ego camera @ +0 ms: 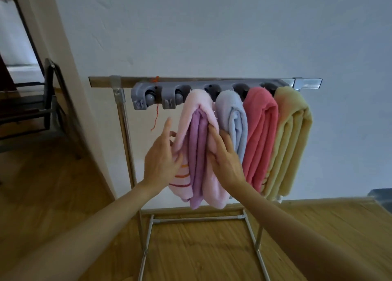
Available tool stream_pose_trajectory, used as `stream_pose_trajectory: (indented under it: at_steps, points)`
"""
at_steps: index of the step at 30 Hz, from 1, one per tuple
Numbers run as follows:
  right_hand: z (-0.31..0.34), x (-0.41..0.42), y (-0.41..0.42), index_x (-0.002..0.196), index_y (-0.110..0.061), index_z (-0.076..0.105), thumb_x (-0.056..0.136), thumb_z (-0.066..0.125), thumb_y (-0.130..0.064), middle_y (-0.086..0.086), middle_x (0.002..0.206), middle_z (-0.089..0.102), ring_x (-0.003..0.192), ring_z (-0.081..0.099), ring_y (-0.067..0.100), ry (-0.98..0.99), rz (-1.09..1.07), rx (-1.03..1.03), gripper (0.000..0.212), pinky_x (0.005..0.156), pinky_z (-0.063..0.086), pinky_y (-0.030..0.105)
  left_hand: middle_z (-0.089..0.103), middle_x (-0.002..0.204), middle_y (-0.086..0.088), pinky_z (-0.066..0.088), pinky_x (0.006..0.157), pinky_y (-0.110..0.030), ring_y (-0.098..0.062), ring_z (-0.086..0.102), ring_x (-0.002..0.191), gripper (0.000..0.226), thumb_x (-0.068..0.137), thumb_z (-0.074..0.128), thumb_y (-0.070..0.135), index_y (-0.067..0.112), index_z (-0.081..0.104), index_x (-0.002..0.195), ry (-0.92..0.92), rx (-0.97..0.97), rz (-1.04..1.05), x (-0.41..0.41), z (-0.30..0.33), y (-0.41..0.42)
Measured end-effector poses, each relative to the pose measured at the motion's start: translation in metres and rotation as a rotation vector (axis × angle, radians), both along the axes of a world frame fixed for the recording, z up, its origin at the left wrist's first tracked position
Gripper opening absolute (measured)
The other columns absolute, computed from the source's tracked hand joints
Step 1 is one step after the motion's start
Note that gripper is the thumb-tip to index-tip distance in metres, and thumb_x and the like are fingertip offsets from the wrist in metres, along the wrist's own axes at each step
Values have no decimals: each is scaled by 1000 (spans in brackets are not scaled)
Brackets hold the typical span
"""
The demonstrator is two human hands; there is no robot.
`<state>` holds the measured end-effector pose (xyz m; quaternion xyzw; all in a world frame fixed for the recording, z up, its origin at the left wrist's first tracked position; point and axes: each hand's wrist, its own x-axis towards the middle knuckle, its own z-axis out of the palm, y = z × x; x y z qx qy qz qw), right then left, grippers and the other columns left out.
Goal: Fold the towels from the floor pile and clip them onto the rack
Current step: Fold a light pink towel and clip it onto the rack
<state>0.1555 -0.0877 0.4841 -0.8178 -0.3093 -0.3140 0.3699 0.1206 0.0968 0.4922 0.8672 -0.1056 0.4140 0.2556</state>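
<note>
A metal rack (pixel 125 119) stands against the white wall with a grey clip bar (pixel 148 97) along its top rail. Several folded towels hang from the clips: a pink and purple striped towel (pixel 198 153), a light blue towel (pixel 235 119), a red towel (pixel 262 132) and a yellow towel (pixel 290 141). My left hand (pixel 162 162) touches the left side of the pink towel with straight fingers. My right hand (pixel 224 155) presses the towel's right fold, fingers straight, thumb tucked against the cloth. The two leftmost clips hold nothing. No floor pile is in view.
A dark chair (pixel 48 102) stands at the left past a wall corner. The rack's base bars (pixel 199 219) lie on the wooden floor (pixel 212 255). A red thread (pixel 156 119) dangles from the clip bar. A dark object (pixel 381 196) sits at the right edge.
</note>
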Motion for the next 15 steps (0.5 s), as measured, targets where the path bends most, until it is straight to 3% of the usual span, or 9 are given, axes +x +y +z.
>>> stream_pose_trajectory:
  at_steps: [2, 4, 6, 8, 10, 12, 15]
  points:
    - [-8, 1, -4, 147, -42, 8, 95, 49, -10, -4, 145, 30, 125, 44, 13, 17, 39, 23, 74, 90, 44, 19, 58, 109, 1, 52, 69, -24, -11, 58, 89, 85, 83, 68, 46, 17, 20, 147, 92, -182, 51, 3, -22, 0]
    - [-16, 1, -6, 146, -39, 8, 94, 53, -16, 0, 148, 34, 127, 45, 11, 148, 78, 153, 72, 98, 45, 25, 61, 110, 1, 56, 76, -32, -16, 61, 96, 78, 78, 70, 51, 17, 36, 140, 225, -306, 85, 9, -42, 5]
    - [-23, 3, -6, 144, -29, 15, 89, 59, -19, 9, 135, 47, 107, 54, 9, 229, 55, 249, 71, 90, 52, 34, 66, 98, 3, 55, 72, -32, -19, 65, 90, 62, 73, 75, 51, 19, 52, 121, 397, -461, 39, 16, -53, 10]
    - [-27, 1, -3, 134, -16, 30, 83, 68, -21, 8, 125, 47, 89, 51, 7, 183, -71, 208, 64, 74, 52, 32, 67, 82, 5, 50, 62, -25, -20, 66, 79, 48, 65, 78, 51, 18, 61, 96, 497, -537, -10, 20, -58, 15]
    - [-30, 0, 1, 114, -8, 44, 78, 73, -24, 8, 118, 42, 78, 48, 11, 93, -218, 108, 49, 60, 47, 30, 63, 75, 5, 43, 54, -21, -15, 62, 70, 45, 62, 78, 46, 14, 59, 87, 449, -501, 48, 19, -63, 18]
    - [-31, 1, 4, 88, -7, 50, 76, 73, -21, 12, 108, 42, 65, 43, 15, 15, -293, 45, 30, 52, 44, 29, 60, 79, 2, 42, 55, -20, -18, 60, 70, 32, 74, 77, 28, 11, 55, 91, 271, -422, 225, 21, -69, 23]
    - [-35, 4, 3, 72, -15, 40, 78, 68, -15, 9, 101, 41, 58, 38, 15, -3, -304, 26, 28, 47, 33, 23, 61, 90, -9, 51, 71, -33, -25, 61, 82, 25, 81, 70, 11, 4, 58, 101, 115, -297, 464, 30, -78, 29]
